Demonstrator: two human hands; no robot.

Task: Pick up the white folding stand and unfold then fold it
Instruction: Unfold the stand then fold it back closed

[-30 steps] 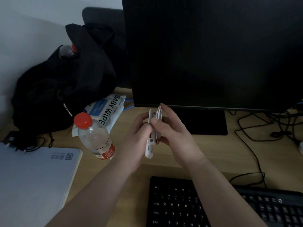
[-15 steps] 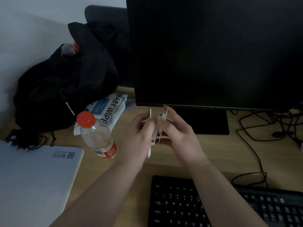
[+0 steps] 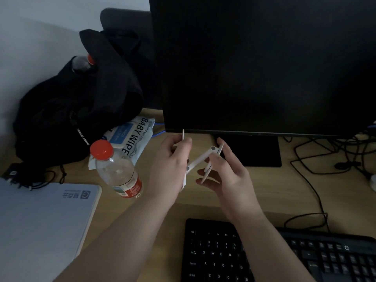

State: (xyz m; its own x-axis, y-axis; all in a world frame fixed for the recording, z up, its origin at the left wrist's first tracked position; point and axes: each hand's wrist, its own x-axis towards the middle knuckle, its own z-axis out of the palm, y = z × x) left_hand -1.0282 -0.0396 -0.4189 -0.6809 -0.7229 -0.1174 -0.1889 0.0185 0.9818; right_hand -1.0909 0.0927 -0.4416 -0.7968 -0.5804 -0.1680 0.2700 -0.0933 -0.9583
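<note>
The white plastic hinged folding stand (image 3: 200, 157) is held above the wooden tabletop (image 3: 284, 190). Left hand (image 3: 169, 165) fingers clamp one plate; right hand (image 3: 227, 169) fingers clamp the other, spreading the hinges for unfolding.

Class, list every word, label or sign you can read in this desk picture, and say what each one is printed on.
"BABY WIPE": on the white wipes pack.
"G": logo on the right black keyboard.
"Q W E R", "A S D F G", "Esc": keys on the near black keyboard.
Black bag: white lettering, too blurred to read.
White laptop: grey logo, unreadable.
Bottle label: too small.
</note>
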